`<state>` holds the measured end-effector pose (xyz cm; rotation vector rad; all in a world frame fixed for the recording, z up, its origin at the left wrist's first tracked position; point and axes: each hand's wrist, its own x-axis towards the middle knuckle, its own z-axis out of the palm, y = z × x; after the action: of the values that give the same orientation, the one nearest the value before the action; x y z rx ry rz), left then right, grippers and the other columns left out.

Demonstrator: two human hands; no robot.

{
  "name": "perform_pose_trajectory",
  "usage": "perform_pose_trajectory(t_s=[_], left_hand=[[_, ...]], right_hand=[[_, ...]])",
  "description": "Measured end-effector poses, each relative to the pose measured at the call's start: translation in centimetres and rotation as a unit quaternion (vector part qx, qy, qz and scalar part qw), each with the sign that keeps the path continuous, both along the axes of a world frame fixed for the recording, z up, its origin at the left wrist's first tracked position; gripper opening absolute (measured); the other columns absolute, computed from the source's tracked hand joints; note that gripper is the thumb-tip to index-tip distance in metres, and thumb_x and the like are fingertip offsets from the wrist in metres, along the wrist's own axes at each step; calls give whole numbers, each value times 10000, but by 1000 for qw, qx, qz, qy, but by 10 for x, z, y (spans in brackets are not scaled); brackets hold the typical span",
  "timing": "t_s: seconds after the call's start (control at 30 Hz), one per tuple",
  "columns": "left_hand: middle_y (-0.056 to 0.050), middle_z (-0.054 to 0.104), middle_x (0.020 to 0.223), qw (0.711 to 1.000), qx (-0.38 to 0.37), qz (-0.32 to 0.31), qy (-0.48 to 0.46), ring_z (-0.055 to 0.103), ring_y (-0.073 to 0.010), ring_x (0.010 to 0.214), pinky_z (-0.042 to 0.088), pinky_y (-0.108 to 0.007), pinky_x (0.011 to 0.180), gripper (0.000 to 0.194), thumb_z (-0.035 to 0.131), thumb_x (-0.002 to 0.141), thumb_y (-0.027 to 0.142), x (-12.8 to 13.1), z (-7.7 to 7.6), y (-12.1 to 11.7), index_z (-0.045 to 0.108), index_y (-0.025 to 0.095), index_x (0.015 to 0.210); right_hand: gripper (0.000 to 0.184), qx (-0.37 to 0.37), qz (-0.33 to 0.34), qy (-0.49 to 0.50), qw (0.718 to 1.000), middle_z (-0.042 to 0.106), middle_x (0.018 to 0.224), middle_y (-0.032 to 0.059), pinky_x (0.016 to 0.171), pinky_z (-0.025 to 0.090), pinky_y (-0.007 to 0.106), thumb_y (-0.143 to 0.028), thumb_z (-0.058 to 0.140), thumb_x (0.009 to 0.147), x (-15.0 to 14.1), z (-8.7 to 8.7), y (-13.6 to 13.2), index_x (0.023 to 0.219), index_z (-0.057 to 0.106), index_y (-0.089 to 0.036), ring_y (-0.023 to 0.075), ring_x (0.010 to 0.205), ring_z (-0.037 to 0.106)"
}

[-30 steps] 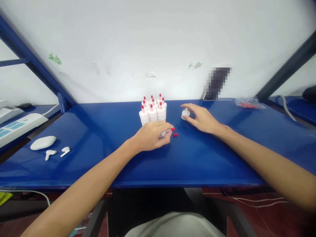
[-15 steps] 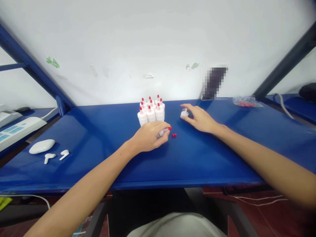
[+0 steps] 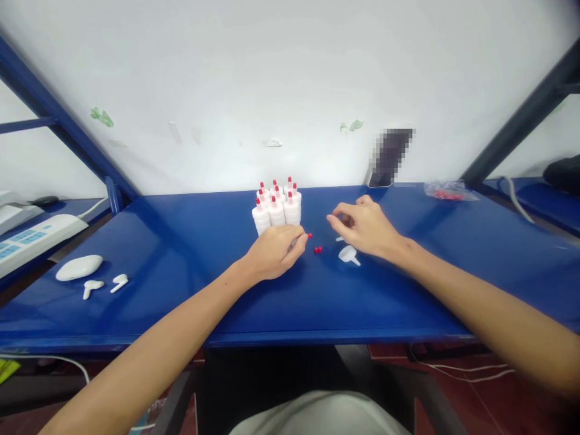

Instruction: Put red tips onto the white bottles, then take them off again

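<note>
white earbuds [image 3: 119,282], oval case [image 3: 79,267], power strip [image 3: 48,237]

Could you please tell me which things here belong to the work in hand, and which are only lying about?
Likely in the work:
red-tipped white bottles
red-tipped piece in the left hand
two loose red pieces
white spouted piece near the right hand
perhaps the bag of red pieces

Apparently just lying about:
earbuds
earbud case
power strip
dark pixelated device

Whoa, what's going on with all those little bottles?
At a blue table, a person's left hand holds something with a red tip. The right hand is near a white funnel-shaped piece; whether it holds anything is unclear. Red-tipped white bottles stand grouped behind the left hand.
</note>
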<state>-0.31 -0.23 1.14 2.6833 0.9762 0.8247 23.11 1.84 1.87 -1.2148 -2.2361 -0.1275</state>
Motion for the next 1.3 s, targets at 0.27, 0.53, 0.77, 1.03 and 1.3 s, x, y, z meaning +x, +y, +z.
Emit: perform_pose_trajectory(t_s=[0.27, 0.53, 0.77, 1.03, 1.3], left_hand=[[-9, 582, 714, 1000, 0, -14, 19, 512, -122, 644, 377, -250, 627, 324, 345, 993, 268, -2, 1, 1, 528, 157, 749], [-18, 591, 727, 998, -6, -42, 41, 522, -135, 658, 373, -260, 636, 353, 312, 1017, 308, -3, 0, 1, 544, 159, 796], [-2, 558, 702, 998, -8, -44, 43, 483, -121, 634, 353, -255, 625, 347, 312, 1017, 296, -3, 4, -1, 496, 164, 754], [8, 537, 686, 998, 7, -39, 49, 450, -115, 617, 338, -260, 612, 333, 325, 1014, 290, -4, 1, 1, 480, 169, 745], [4, 550, 685, 998, 20, -49, 37, 470, -113, 613, 356, -246, 615, 318, 337, 1000, 267, -3, 3, -1, 512, 164, 755]], right_hand=[[259, -87, 97, -58, 990, 680, 1006, 96, 728, 449, 339, -441, 507, 908, 19, 27, -10, 945, 595, -201, 230, 815, 630], [485, -282, -30, -108, 953, 667, 656, 28, 549, 406, 321, -648, 463, 883, 42, 32, -3, 1091, 616, -237, 223, 583, 615], [288, -313, 2, -109, 943, 655, 661, 27, 543, 382, 300, -469, 515, 884, 43, 29, 3, 861, 634, -208, 180, 557, 583], [322, -323, 53, -135, 935, 596, 667, 11, 586, 348, 286, -450, 415, 935, 39, 39, -4, 904, 628, -211, 162, 599, 529], [333, -350, 73, -133, 924, 592, 669, 5, 579, 339, 287, -482, 431, 931, 35, 38, -7, 885, 630, -219, 162, 601, 517]])
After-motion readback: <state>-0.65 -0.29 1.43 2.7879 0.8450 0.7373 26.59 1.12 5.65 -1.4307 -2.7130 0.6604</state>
